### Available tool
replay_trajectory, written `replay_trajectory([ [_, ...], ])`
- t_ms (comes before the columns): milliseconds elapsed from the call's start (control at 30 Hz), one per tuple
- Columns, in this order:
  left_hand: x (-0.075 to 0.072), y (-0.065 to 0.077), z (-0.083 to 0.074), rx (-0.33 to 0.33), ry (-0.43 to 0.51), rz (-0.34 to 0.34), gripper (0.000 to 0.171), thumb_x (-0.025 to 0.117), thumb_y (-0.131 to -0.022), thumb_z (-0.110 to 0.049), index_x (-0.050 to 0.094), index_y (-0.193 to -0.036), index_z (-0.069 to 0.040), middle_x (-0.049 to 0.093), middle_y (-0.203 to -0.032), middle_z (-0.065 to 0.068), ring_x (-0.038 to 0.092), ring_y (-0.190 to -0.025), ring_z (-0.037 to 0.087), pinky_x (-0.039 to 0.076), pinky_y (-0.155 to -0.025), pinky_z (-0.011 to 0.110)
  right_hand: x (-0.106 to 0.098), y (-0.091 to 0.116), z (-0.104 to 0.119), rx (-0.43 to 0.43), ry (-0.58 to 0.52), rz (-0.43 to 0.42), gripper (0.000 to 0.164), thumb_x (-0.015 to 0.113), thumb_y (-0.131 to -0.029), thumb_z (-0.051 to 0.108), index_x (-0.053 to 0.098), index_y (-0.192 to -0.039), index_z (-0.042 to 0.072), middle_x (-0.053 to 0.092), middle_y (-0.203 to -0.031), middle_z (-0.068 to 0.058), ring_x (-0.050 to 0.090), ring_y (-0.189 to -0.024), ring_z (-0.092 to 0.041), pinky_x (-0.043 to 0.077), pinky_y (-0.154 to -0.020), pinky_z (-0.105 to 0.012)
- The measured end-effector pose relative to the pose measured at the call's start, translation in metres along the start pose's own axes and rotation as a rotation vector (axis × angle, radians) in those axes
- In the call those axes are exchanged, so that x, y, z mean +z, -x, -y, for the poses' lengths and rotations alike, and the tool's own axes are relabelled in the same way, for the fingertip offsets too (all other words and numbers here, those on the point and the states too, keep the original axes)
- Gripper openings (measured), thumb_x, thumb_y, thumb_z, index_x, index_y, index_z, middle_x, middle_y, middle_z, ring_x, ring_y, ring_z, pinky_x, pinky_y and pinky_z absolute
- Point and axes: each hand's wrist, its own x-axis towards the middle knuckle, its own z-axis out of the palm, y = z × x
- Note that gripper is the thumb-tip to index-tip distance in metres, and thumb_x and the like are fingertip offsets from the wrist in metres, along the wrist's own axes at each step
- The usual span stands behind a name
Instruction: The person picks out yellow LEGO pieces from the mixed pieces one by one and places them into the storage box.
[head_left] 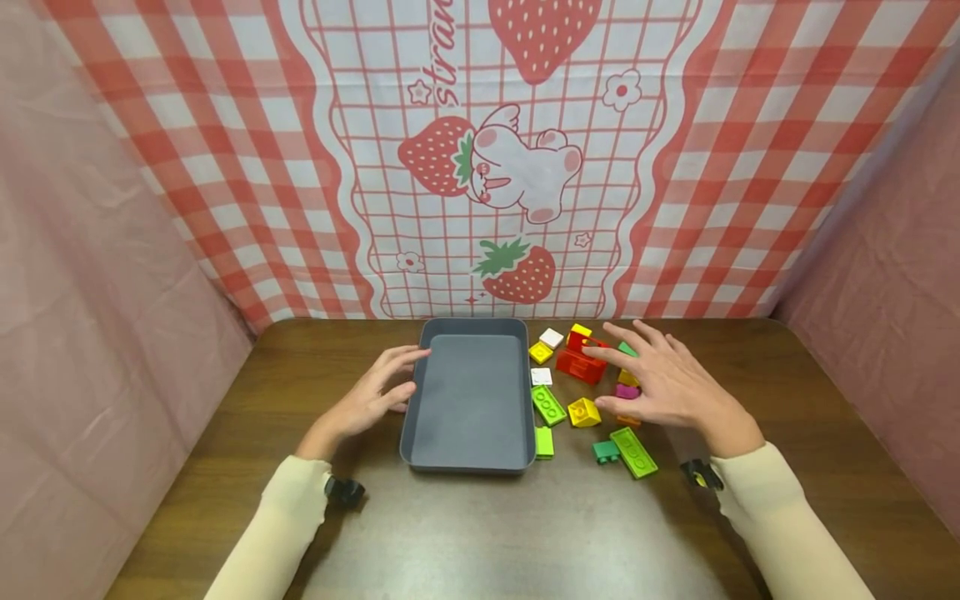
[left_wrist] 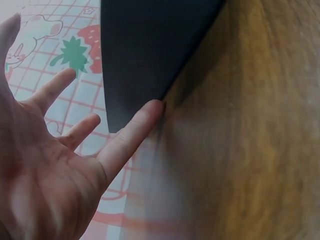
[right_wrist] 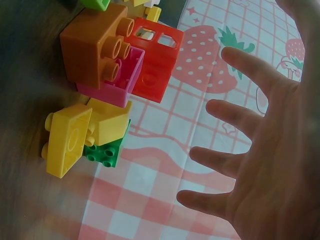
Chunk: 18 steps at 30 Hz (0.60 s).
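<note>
A dark grey rectangular tray [head_left: 472, 400] lies on the table with nothing in it. My left hand [head_left: 371, 396] is at the tray's left side, fingers spread, a fingertip right at its edge in the left wrist view. My right hand [head_left: 671, 379] hovers over the toy bricks with its fingers spread and holds nothing. Below and around it are a red window brick [head_left: 580, 367], a yellow sloped brick [head_left: 583, 412], a magenta brick [right_wrist: 110, 92] and an orange brick [right_wrist: 82, 47]. A lime plate [head_left: 633, 452] touches a small green brick [head_left: 606, 452] nearer the front.
Along the tray's right side lie a lime brick [head_left: 544, 443], a lime plate [head_left: 548, 405], a white brick [head_left: 541, 377] and a yellow brick [head_left: 540, 353]. A strawberry-print cloth [head_left: 517, 167] hangs behind the wooden table [head_left: 480, 533]. Pink cloth [head_left: 97, 292] hangs at both sides.
</note>
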Motion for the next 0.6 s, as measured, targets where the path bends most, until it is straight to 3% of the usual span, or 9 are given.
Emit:
replay_trajectory([
  [100,0.001,0.000,0.002,0.022,-0.055,-0.009,0.062,0.065,-0.113,-0.024,0.048,-0.167,0.003,0.030,-0.176,0.033,0.046,-0.152,0.064,0.071,-0.092,0.049,0.000,-0.001,0.000,-0.005,0.005,0.000,0.079,0.073,-0.094,0.065,0.061,-0.163,0.028,0.042,-0.180,-0.016,0.034,-0.163,-0.059,0.033,-0.120,-0.092],
  [267,0.002,0.000,0.003,0.036,-0.134,-0.008,0.067,0.073,-0.110,-0.032,0.053,-0.165,-0.001,0.033,-0.174,0.033,0.050,-0.150,0.062,0.059,-0.108,0.071,-0.001,-0.002,0.000,-0.002,0.002,0.012,0.079,0.072,-0.095,0.067,0.061,-0.163,0.029,0.041,-0.181,-0.016,0.033,-0.164,-0.059,0.032,-0.120,-0.092],
  [500,0.000,-0.013,0.090,0.019,-0.158,-0.029,0.063,0.082,-0.103,-0.045,0.059,-0.162,-0.046,0.025,-0.184,0.007,0.058,-0.151,0.041,0.051,-0.118,0.069,0.001,0.000,-0.001,-0.001,0.000,0.003,0.077,0.073,-0.096,0.064,0.061,-0.163,0.028,0.041,-0.181,-0.016,0.032,-0.164,-0.058,0.032,-0.120,-0.092],
  [600,-0.001,-0.012,0.091,-0.013,-0.137,-0.020,0.060,0.084,-0.103,-0.039,0.062,-0.158,-0.047,0.026,-0.183,0.010,0.058,-0.151,0.045,0.047,-0.122,0.073,0.001,0.000,-0.001,-0.002,0.001,0.000,0.077,0.072,-0.096,0.064,0.061,-0.163,0.028,0.041,-0.181,-0.016,0.032,-0.164,-0.058,0.032,-0.120,-0.092],
])
